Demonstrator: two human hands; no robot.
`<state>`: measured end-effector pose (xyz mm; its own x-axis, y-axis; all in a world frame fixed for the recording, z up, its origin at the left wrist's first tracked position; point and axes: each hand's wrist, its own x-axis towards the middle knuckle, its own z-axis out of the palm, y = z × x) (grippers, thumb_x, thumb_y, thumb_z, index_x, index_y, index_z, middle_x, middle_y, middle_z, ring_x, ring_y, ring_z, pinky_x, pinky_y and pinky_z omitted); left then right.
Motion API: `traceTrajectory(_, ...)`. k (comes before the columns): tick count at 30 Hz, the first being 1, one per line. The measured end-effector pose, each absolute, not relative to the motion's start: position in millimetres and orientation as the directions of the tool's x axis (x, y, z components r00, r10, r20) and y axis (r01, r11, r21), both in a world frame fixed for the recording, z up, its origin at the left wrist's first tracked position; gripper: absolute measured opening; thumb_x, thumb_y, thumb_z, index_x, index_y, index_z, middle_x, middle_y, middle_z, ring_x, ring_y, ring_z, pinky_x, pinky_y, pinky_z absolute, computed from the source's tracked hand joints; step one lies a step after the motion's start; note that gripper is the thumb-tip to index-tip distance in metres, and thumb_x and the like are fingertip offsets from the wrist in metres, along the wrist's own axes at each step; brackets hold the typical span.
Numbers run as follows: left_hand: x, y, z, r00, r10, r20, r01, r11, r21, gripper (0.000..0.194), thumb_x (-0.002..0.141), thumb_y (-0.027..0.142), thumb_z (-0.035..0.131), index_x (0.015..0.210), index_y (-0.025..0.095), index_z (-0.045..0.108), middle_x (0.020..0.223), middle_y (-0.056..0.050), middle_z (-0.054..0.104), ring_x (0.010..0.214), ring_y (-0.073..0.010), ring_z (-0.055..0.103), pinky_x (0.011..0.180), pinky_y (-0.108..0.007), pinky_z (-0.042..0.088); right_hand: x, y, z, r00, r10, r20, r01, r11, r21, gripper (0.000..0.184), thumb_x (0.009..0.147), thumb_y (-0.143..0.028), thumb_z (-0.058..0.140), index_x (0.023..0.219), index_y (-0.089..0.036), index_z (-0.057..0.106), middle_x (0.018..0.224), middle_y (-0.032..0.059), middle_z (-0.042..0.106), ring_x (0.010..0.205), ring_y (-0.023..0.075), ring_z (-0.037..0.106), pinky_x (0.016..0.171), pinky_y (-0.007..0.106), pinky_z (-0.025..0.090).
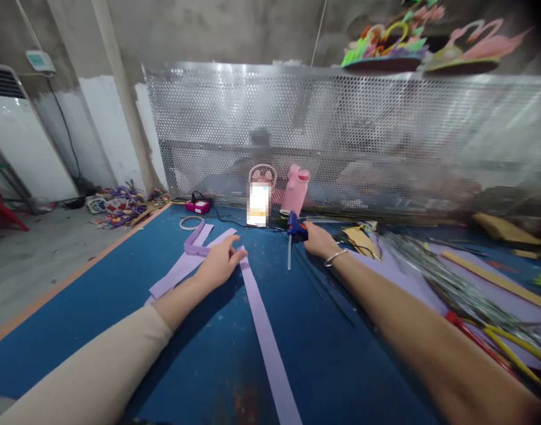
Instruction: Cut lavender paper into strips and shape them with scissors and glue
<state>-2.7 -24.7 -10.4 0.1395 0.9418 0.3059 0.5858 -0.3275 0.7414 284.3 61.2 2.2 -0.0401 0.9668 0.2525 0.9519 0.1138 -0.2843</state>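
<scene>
Gripping glue gun (293, 224) in right fingers (313, 235), left fingers (237, 258) parted at strip (265, 330); likely gluing, calling for careful aim.

A craft workshop is suggested by the blue desk (199, 348), strewn with purple strips (264, 324) and wire bundles (467, 289), and by bare concrete walls (199, 29) and a scrap-littered floor (35, 236).

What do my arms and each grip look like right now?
Your left arm wears a plain, cream-coloured sleeve that stops short of the wrist. Your right arm shows no sleeve in view and has a slim, silvery bracelet at the wrist. The left grip and right grip both have no glove.
</scene>
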Motion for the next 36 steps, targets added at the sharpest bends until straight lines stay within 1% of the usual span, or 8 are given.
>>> traceTrajectory(9,-6.0,-30.9,-11.3,0.175,0.885,0.431,0.695,-0.421,0.583,0.032,0.089,0.035,0.048,0.111,0.014,0.059,0.088,-0.007,0.065,0.077,-0.0192,0.061,0.071,-0.032,0.047,293.5,75.3,11.1,0.13,0.944,0.305,0.808,0.077,-0.585,0.031,0.092,-0.029,0.057,0.12,-0.017,0.055,0.12,0.0085,0.059,0.1,0.0224,0.062,0.083,0.042,0.053)
traceTrajectory(13,1.1,-46.0,3.0,0.472,0.772,0.426,0.613,-0.634,0.47,0.018,0.088,0.025,0.05,0.097,0.018,0.065,0.088,-0.005,0.068,0.079,-0.0168,0.062,0.072,-0.029,0.047,310.5,41.9,29.5,0.079,0.958,0.276,0.642,0.163,-0.749,0.026,0.093,-0.036,0.053,0.106,-0.014,0.061,0.095,0.0048,0.065,0.078,0.0162,0.063,0.07,0.034,0.053)
traceTrajectory(15,5.1,-56.6,12.3,0.598,0.695,0.4,0.578,-0.719,0.387,0.02,0.089,0.022,0.049,0.1,0.017,0.065,0.091,-0.006,0.068,0.082,-0.0171,0.062,0.075,-0.029,0.048,315.7,14.7,33.3,0.004,0.967,0.253,0.541,0.211,-0.814,0.029,0.09,-0.039,0.051,0.094,-0.013,0.063,0.069,0.0007,0.06,0.062,0.014,0.058,0.062,0.029,0.049)
traceTrajectory(19,8.4,-79.1,28.0,0.773,0.62,0.134,0.552,-0.762,0.339,0.021,0.086,0.024,0.058,0.105,0.021,0.067,0.103,-0.006,0.066,0.087,-0.0179,0.064,0.078,-0.028,0.049,324.4,-43.3,31.8,-0.178,0.971,0.16,0.35,0.214,-0.912,0.038,0.078,-0.045,0.057,0.098,-0.013,0.063,0.056,-0.0034,0.049,0.05,0.0133,0.049,0.051,0.028,0.043)
traceTrajectory(22,8.9,-90.8,31.1,0.88,0.475,-0.015,0.451,-0.825,0.341,0.033,0.085,0.029,0.062,0.118,0.025,0.063,0.124,-0.007,0.059,0.109,-0.0215,0.058,0.09,-0.03,0.047,331.1,-70.4,27.4,-0.279,0.957,0.074,0.278,0.155,-0.948,0.034,0.072,-0.043,0.067,0.089,-0.013,0.067,0.057,-0.0011,0.054,0.05,0.0131,0.048,0.048,0.027,0.04)
traceTrajectory(25,10.9,-91.0,26.4,0.907,0.422,-0.003,0.408,-0.876,0.258,0.035,0.084,0.033,0.062,0.118,0.026,0.063,0.135,-0.008,0.052,0.121,-0.0256,0.048,0.097,-0.036,0.043,331.9,-82.6,21.7,-0.361,0.93,0.068,0.201,0.149,-0.968,0.03,0.071,-0.041,0.072,0.088,-0.016,0.071,0.063,0.0007,0.061,0.054,0.0134,0.051,0.052,0.026,0.043)
traceTrajectory(31,4.9,-57.6,15.2,0.874,0.461,0.152,0.476,-0.876,-0.081,0.025,0.092,0.013,0.043,0.09,0.02,0.067,0.119,-0.006,0.063,0.117,-0.0242,0.05,0.1,-0.044,0.035,330.4,-92.6,15.4,-0.423,0.898,0.124,0.098,0.182,-0.978,0.026,0.074,-0.047,0.071,0.08,-0.022,0.074,0.062,0.0006,0.063,0.053,0.0131,0.052,0.051,0.024,0.045)
traceTrajectory(36,4.9,-62.8,17.6,0.858,0.484,0.171,0.5,-0.864,-0.061,0.027,0.079,0.007,0.051,0.096,0.021,0.066,0.116,-0.007,0.062,0.113,-0.0231,0.052,0.106,-0.048,0.029,346.9,-93.5,22.9,-0.522,0.852,-0.041,0.322,0.152,-0.934,0.034,0.07,-0.057,0.07,0.083,-0.026,0.077,0.066,0.0033,0.069,0.058,0.0187,0.06,0.048,0.026,0.049)
